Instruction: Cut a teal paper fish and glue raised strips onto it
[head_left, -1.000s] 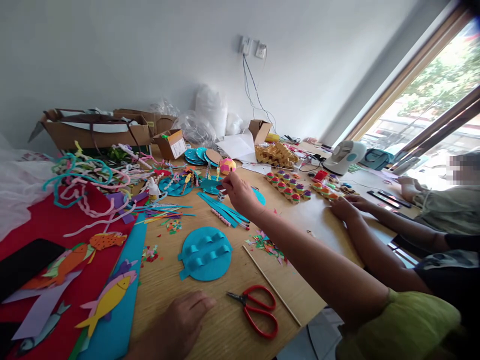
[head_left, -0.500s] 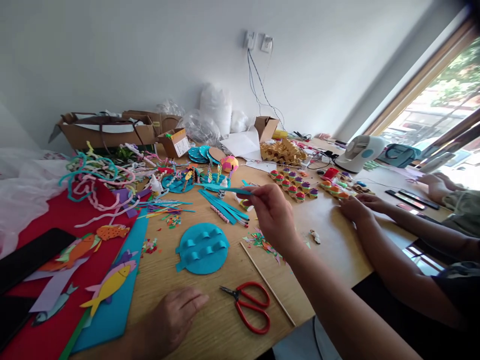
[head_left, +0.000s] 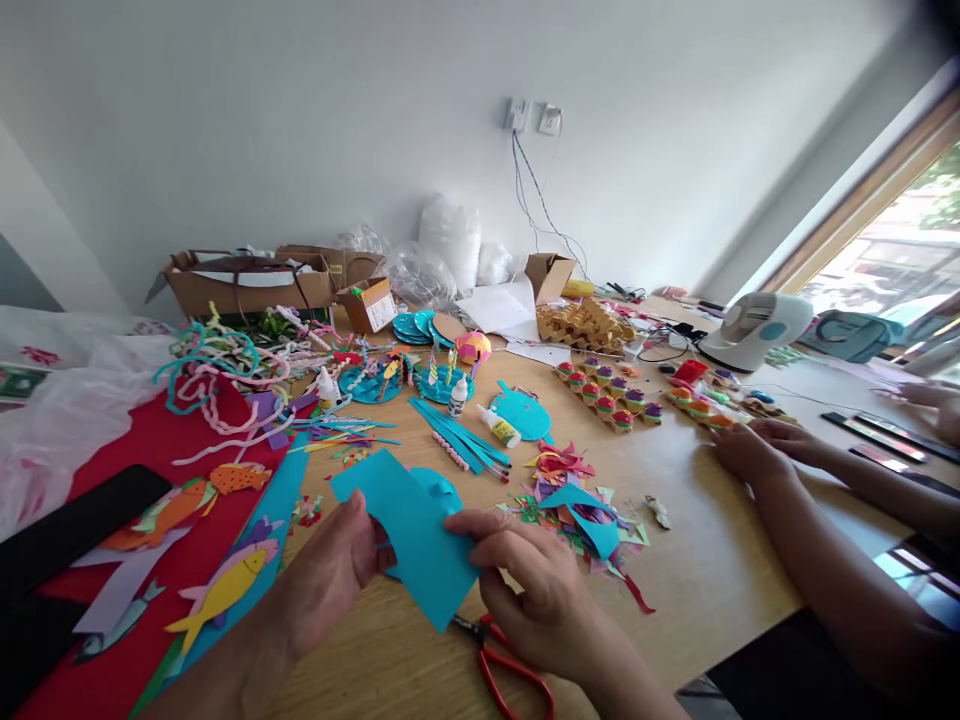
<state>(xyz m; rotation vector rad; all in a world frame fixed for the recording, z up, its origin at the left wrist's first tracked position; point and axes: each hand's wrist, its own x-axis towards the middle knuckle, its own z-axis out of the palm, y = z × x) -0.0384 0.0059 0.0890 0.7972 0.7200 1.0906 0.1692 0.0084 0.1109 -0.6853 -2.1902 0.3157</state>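
A rectangular sheet of blue paper (head_left: 409, 535) is held tilted above the table, between both hands. My left hand (head_left: 337, 565) grips its left edge, thumb in front and fingers behind. My right hand (head_left: 529, 575) pinches the right edge, index finger on its face. Behind the sheet, a blue round cutout (head_left: 433, 482) with raised paper loops is mostly hidden. Red-handled scissors (head_left: 517, 668) lie under the right hand, partly covered. Blue paper strips (head_left: 457, 440) and a glue bottle (head_left: 504, 428) sit farther back.
Colourful paper scraps (head_left: 570, 490) lie in a pile to the right, near painted egg-carton pieces (head_left: 607, 395). Paper fish (head_left: 232, 585) rest on red and blue sheets at left. A white fan (head_left: 757, 330) stands back right. Another person's hands (head_left: 750, 450) are at right.
My right hand has come down and back from over the strips, and the narrow blue piece it held is gone from view. My left hand has lifted off the table; both now hold a blue sheet.
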